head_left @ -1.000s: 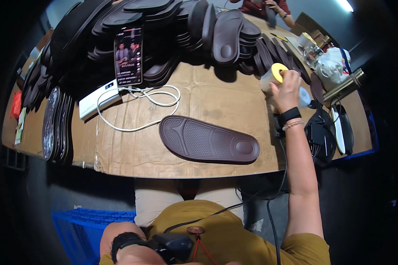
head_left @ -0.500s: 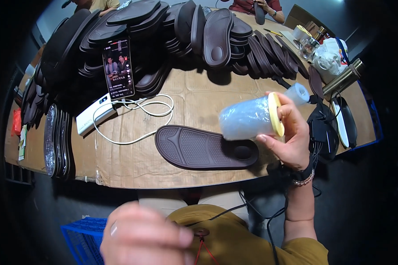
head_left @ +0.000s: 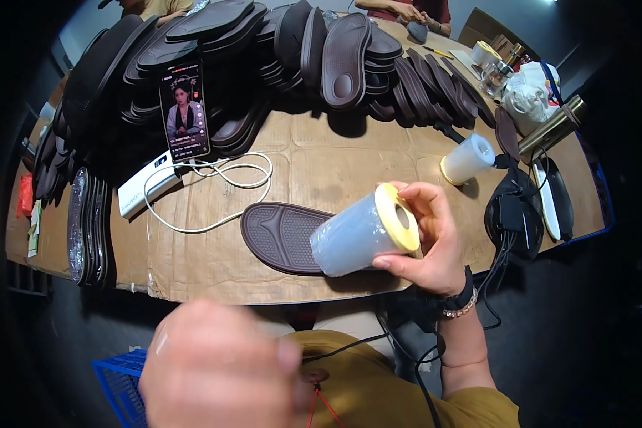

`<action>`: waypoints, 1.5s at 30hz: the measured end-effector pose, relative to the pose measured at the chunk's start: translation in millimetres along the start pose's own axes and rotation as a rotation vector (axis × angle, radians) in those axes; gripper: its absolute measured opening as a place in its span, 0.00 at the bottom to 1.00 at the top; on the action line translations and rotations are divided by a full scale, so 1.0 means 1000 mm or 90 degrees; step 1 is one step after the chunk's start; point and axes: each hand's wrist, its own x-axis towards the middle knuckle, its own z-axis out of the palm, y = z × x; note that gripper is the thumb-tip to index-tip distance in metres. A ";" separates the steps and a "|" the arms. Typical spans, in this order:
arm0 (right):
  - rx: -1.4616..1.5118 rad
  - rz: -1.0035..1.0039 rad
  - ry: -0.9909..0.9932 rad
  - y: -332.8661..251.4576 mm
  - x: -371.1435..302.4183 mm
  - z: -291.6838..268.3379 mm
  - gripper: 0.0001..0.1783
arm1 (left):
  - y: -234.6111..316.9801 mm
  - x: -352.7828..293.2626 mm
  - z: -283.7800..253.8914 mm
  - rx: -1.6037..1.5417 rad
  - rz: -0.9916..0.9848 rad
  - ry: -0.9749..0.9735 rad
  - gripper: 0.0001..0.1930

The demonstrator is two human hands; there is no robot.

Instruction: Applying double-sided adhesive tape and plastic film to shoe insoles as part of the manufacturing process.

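Observation:
My right hand (head_left: 435,239) is closed around a roll of bluish clear film (head_left: 353,239) with a yellow end, its hollow core facing up and to the right. The roll is tilted above a dark brown shoe sole (head_left: 282,239) lying flat on the cardboard-covered table (head_left: 192,267), and hides the sole's right part. A wristband and a beaded bracelet circle my right wrist. Low in the view, in front of my body, my left hand (head_left: 217,364) is raised. Motion blurs its fingers, so whether it grips anything does not show.
Piles of brown soles (head_left: 225,32) line the far side. A phone (head_left: 183,110) leans there beside a white power bank (head_left: 150,185) and cable. Rightward stand a second film roll (head_left: 467,158), black wired devices (head_left: 513,214) and a metal flask (head_left: 553,128). Two people sit opposite.
My right hand has brought the film roll left and nearer to me, uncovering the second roll. My left hand has shifted slightly left and up. The phone's picture differs.

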 end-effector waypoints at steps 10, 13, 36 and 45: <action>0.008 0.073 -0.069 -0.009 -0.010 0.032 0.51 | -0.070 -0.032 0.059 0.017 -0.387 -0.119 0.61; 0.209 0.136 -0.005 -0.002 -0.008 0.042 0.48 | -0.071 -0.036 0.066 0.072 -0.390 -0.069 0.59; -0.053 0.142 -0.009 0.010 -0.014 0.061 0.51 | -0.104 -0.065 0.064 -0.543 -0.547 -0.033 0.45; 0.180 0.214 0.011 0.009 -0.014 0.059 0.48 | -0.104 -0.066 0.070 -0.539 -0.512 0.043 0.46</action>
